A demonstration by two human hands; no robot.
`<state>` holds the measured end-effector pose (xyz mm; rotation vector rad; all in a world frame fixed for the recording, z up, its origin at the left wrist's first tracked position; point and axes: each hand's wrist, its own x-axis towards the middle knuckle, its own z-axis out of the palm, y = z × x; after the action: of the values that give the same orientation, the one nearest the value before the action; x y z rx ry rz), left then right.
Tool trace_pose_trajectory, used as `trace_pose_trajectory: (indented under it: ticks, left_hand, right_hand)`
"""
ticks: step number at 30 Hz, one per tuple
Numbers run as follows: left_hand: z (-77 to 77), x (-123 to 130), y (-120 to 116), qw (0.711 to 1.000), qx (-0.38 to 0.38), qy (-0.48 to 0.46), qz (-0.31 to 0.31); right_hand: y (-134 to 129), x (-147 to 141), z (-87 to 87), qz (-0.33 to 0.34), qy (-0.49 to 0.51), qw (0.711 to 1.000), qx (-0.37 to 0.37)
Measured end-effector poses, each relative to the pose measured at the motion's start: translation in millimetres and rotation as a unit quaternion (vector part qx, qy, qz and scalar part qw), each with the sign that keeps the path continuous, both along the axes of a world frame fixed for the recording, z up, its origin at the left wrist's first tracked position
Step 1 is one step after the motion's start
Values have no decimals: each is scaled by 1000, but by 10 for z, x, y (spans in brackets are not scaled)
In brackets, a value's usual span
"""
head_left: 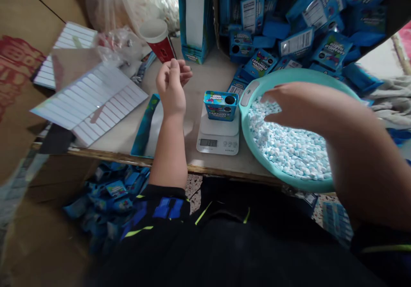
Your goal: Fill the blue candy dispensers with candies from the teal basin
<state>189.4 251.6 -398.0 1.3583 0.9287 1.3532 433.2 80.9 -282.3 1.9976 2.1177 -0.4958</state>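
Observation:
A small blue printed box (221, 106) stands on the white digital scale (218, 143), whose display shows digits too small to read surely. To the right, a turquoise basin (257, 150) holds many light blue and white candies (289, 150). Above the candies at the basin's left part is my right hand (279, 103), blurred, with thumb and fingers apart and nothing visible between them. My left hand (173, 77) is raised left of the scale, near a red and white cup (159, 40). Its fingers are curled loosely with the thumb over them; whatever they may hold is hidden.
Behind the basin, a large carton holds many blue boxes (297, 43). A tall blue box (194, 21) stands behind the scale. Lined sheets (96, 103) and plastic bags (118, 47) lie left. More blue boxes (115, 197) sit below the table edge (105, 153).

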Motion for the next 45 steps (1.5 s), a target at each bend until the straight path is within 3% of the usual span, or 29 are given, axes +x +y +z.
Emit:
trace_pose_trajectory:
  ticks: [4, 11, 18, 22, 26, 30, 35, 45]
  left_hand:
    - [-42, -9, 15, 999, 23, 23, 13]
    - [-81, -62, 63, 996, 49, 76, -17]
    - [-112, -70, 96, 992, 81, 93, -1]
    - [-120, -69, 107, 993, 65, 99, -18]
    - [-144, -59, 125, 991, 73, 112, -5]
    - [-170, -52, 125, 990, 95, 108, 9]
    - [-160, -40, 111, 989, 114, 91, 18]
    - [-200, 1, 122, 984, 142, 96, 39]
  right_hand:
    - [83, -18, -255, 37, -6, 995, -96]
    - [68, -15, -356, 76, 22, 997, -18]
    - [24, -16, -347, 62, 23, 997, -27]
    - [33, 70, -346, 70, 52, 996, 6]
    - [28, 81, -241, 32, 45, 998, 36]
    - [28, 23, -124, 7, 112, 986, 120]
    - [147, -140, -88, 36, 189, 956, 220]
    - [293, -416, -159, 90, 222, 943, 229]
